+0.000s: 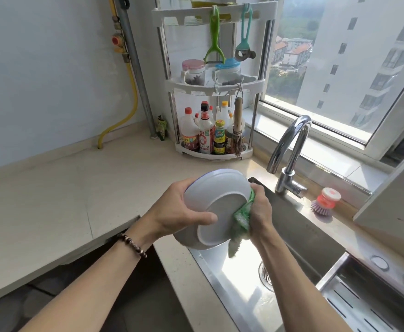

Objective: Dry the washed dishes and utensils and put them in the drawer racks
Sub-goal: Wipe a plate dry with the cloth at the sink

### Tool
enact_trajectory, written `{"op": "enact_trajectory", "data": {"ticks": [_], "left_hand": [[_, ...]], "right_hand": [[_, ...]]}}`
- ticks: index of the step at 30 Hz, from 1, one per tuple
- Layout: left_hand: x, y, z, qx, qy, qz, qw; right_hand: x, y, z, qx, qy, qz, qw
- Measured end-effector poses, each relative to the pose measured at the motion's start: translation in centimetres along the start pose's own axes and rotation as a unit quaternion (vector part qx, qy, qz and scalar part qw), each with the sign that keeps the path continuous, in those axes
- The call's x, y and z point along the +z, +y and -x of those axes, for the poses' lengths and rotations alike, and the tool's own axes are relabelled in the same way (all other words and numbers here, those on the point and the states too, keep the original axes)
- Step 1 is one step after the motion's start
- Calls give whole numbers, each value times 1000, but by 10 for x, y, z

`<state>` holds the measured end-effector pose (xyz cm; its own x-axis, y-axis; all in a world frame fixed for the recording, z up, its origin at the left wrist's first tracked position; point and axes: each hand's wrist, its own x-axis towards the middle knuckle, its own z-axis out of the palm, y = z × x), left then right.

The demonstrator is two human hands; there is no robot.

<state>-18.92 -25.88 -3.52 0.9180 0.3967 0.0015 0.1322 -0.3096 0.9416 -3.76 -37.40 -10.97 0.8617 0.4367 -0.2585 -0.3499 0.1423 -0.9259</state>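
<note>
Your left hand (184, 212) grips the white plate (217, 207) by its rim, thumb curled over the underside. Your right hand (259, 209) is bunched around a green cloth (241, 215) pressed to the plate's right edge. The plate is held on edge between both hands, underside toward you, over the left lip of the steel sink (239, 283). The front face is hidden, so wetness cannot be judged. The drawer racks are not identifiable: only a dark opening shows under the counter (52, 200) at lower left. A slotted tray (363, 305) is cut off at right.
</note>
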Motion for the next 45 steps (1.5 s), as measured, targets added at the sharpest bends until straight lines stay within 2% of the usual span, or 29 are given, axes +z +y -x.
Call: {"op": "enact_trajectory", "data": {"ticks": [3,5,7,10,12,15,16,19,21,22,24,25,28,30,32,34,36,37,41,43,45], "left_hand": [[3,18,-10,-19,-36,-110,993],[8,25,-15,-14,-41,-175,984],[11,22,-16,-8,-24,-185,982],[15,14,-16,-6,16,-190,982],[20,12,-14,-1,31,-211,977],[29,8,-12,8,40,-218,975],[31,6,-11,7,52,-215,975],[32,7,-11,1,97,-202,975],[31,10,-11,14,93,-226,970],[32,12,-10,24,81,-237,968],[34,15,-7,41,66,-246,966],[34,16,-7,42,68,-245,966],[30,15,-11,27,101,-249,963],[29,16,-16,27,98,-274,956],[30,19,-13,41,79,-274,958],[27,20,-5,68,54,-243,966],[22,21,3,83,60,-193,976],[21,20,6,83,79,-160,980],[19,9,14,56,125,-68,988],[10,8,16,24,87,-35,995],[4,12,7,-15,32,-70,997]], "right_hand": [[8,-18,1,-98,-76,146,981],[13,-21,1,-158,-91,217,959],[15,-20,11,-205,-93,238,945],[19,0,32,-228,-164,217,935],[20,13,33,-200,-183,174,947],[19,8,18,-70,-129,69,987],[20,7,15,-62,-114,65,989],[28,14,21,-146,-109,170,968],[28,19,22,-145,-133,154,968],[25,16,22,-116,-136,111,978],[19,6,14,-9,-93,9,996],[17,6,10,10,-83,-5,997],[27,19,8,-92,-104,50,989],[34,27,11,-117,-102,54,986],[31,26,10,-79,-102,15,992],[23,17,2,27,-115,-51,992],[15,7,-6,104,-133,-89,982],[13,5,-10,114,-132,-92,980],[7,-7,-12,79,-120,-53,988],[4,-21,-11,20,-104,23,994],[8,-39,-9,-70,-106,173,977]]}}
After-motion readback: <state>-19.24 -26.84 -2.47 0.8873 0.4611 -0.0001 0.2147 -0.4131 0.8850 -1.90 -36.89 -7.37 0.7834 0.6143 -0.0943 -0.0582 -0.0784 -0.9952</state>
